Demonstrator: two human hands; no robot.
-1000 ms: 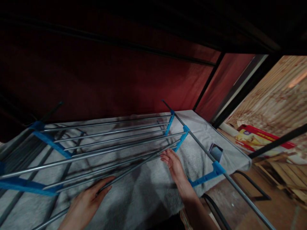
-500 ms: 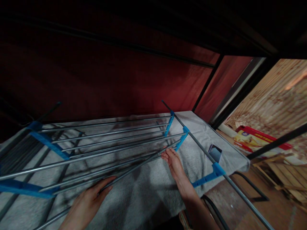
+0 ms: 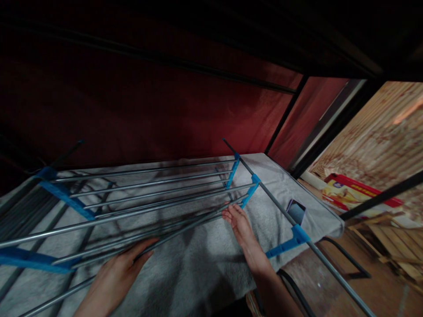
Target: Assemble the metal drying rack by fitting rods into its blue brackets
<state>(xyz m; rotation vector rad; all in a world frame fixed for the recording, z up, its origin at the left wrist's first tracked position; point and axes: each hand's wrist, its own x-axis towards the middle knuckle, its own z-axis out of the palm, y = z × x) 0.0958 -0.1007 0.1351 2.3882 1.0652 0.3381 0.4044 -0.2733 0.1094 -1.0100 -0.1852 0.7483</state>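
Thin rod [image 3: 180, 233]: slants across the middle of the metal rack [image 3: 165, 205], over the gray cloth [image 3: 198, 264].
Left hand [image 3: 115, 275]: thumb and fingers pinched on the low end of that rod.
Right hand [image 3: 239, 224]: fingers bent, with the tips right where some rods meet; I can't tell if they grip.
Rod's far end: mixed up with other rods near the right hand, so I can't tell if it sits in the middle right blue holder [image 3: 250, 192].
Back right blue holder [image 3: 233, 174]: three rods run to it from the back left blue holder [image 3: 68, 200]; that part looks done.
Front right blue holder [image 3: 287, 245]: no rod in the bit I can see, so that part looks not done.
Phone [image 3: 297, 212]: lies on the cloth beside the long pole [image 3: 277, 205].
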